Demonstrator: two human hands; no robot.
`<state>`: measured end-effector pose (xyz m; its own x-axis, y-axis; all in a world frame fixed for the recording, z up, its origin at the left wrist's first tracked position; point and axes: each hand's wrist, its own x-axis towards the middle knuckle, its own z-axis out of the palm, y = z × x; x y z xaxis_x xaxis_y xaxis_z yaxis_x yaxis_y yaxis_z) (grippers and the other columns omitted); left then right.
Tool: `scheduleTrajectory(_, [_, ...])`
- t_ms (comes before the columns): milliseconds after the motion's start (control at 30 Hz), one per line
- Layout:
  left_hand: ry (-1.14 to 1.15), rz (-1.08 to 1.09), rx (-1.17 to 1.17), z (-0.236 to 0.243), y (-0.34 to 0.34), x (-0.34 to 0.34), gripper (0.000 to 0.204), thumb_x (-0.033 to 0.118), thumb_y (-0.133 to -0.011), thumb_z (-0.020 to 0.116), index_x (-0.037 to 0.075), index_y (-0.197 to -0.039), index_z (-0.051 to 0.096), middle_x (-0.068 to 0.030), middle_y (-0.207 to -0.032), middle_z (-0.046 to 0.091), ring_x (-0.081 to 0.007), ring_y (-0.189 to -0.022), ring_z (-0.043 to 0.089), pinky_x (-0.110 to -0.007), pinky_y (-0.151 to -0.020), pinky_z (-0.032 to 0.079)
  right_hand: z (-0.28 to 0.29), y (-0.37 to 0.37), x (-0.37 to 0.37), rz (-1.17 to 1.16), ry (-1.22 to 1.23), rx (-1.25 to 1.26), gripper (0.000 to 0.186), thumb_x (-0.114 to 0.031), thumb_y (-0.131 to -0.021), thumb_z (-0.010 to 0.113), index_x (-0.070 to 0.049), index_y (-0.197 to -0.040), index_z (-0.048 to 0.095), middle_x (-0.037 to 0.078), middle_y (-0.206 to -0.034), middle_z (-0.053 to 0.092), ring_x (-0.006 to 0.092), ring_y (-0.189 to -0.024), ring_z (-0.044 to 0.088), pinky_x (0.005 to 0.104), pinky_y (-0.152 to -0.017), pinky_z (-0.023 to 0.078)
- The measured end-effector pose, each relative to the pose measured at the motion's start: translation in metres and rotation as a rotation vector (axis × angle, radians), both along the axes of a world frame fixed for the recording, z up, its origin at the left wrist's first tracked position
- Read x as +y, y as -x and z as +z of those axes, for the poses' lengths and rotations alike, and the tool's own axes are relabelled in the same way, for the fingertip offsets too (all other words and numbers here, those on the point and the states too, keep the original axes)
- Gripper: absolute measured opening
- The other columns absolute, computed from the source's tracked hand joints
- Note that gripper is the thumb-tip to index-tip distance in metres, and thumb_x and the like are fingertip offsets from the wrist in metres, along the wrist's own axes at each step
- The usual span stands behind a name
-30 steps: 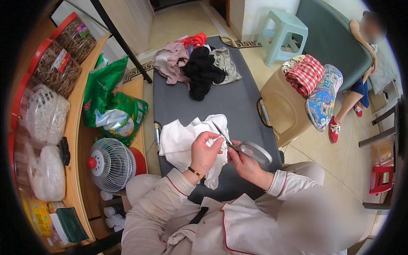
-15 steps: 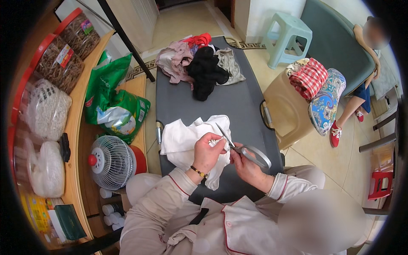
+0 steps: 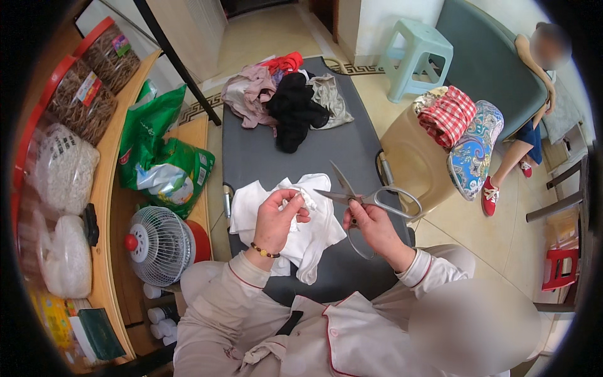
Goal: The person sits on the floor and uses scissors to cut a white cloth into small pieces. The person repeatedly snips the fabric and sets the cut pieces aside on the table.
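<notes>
- Tiled floor [image 3: 477, 254] surrounds a low grey bench [image 3: 264, 163], with the person's legs to either side of its near end, an arrangement that seems to keep the cloth within easy reach.
- On its near half lies the white garment [image 3: 320, 232], spread loosely in folds; the bench probably carries most of its weight, leaving only a small part to be held.
- The left hand [image 3: 276, 220] pinches a gathered bit of white cloth between thumb and fingertips, raised above the rest, perhaps to keep that spot in sight.
- The right hand [image 3: 377, 232] holds the scissors [image 3: 339, 197] near their pivot, blades spread and one tip just beside the pinched cloth. I cannot tell whether it touches, or whether any finger passes through a handle loop.
- At the far end, a black garment [image 3: 294, 110] lies heaped with a pink garment [image 3: 248, 97], a red cloth [image 3: 286, 63] and a pale grey garment [image 3: 331, 100], well apart from the white one, which likely leaves working room.
- To the right, a beige plastic seat [image 3: 402, 157] bears a red checked cloth [image 3: 447, 116] beside a blue patterned cushion [image 3: 475, 154], off the working surface.
</notes>
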<state>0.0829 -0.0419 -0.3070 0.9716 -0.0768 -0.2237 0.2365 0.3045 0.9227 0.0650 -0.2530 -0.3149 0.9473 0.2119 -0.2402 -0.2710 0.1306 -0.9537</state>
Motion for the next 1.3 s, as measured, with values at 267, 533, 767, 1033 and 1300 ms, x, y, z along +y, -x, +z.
scheduleTrajectory(267, [-0.022, -0.023, -0.002, 0.008, 0.002, -0.007, 0.017, 0.009, -0.090, 0.057, -0.001, -0.103, 0.054, -0.0068, -0.083, 0.058, -0.0133, -0.071, 0.059, -0.027, -0.063, 0.052, -0.001, 0.005, 0.005, 0.163, -0.231, 0.243, 0.037, -0.034, -0.099, 0.042, -0.005, -0.085, 0.059, 0.003, -0.079, 0.059, 0.0132, -0.075, 0.057, 0.0275, -0.072, 0.047])
scheduleTrajectory(533, [0.108, -0.049, 0.056, 0.013, 0.001, 0.013, 0.022, 0.013, -0.091, 0.039, 0.001, -0.102, 0.055, -0.0092, -0.076, 0.056, -0.0150, -0.059, 0.054, -0.024, -0.055, 0.047, -0.005, 0.001, -0.006, 0.202, -0.299, 0.179, 0.032, -0.030, -0.100, 0.041, -0.004, -0.093, 0.058, 0.001, -0.078, 0.059, 0.0123, -0.076, 0.057, 0.0272, -0.070, 0.046])
scheduleTrajectory(767, [0.149, -0.402, 0.233, 0.012, 0.018, -0.009, 0.022, 0.009, -0.092, 0.043, 0.001, -0.109, 0.053, -0.0043, -0.094, 0.056, -0.0109, -0.069, 0.054, -0.022, -0.054, 0.045, 0.011, 0.004, -0.006, 0.069, 0.912, -0.840, 0.043, -0.006, -0.073, 0.062, -0.002, -0.115, 0.053, 0.013, -0.093, 0.056, 0.0310, -0.086, 0.054, 0.0384, -0.081, 0.043])
scheduleTrajectory(1033, [0.018, -0.408, 0.202, 0.006, 0.023, -0.020, 0.021, 0.024, -0.093, 0.056, 0.005, -0.099, 0.061, 0.0058, -0.074, 0.053, -0.0008, -0.059, 0.044, -0.017, -0.046, 0.034, 0.010, 0.003, 0.001, 0.048, 1.051, -1.144, 0.046, -0.008, -0.067, 0.071, -0.003, -0.111, 0.057, 0.007, -0.087, 0.057, 0.0250, -0.082, 0.055, 0.0375, -0.080, 0.043])
scheduleTrajectory(1300, [-0.070, -0.299, 0.234, -0.009, 0.023, -0.022, 0.025, 0.029, -0.089, 0.062, 0.005, -0.084, 0.062, 0.0056, -0.068, 0.055, -0.0003, -0.056, 0.046, -0.017, -0.046, 0.034, 0.010, 0.005, 0.004, 0.092, 1.082, -1.179, 0.047, -0.009, -0.066, 0.071, -0.003, -0.110, 0.057, 0.006, -0.084, 0.057, 0.0229, -0.080, 0.056, 0.0372, -0.080, 0.043])
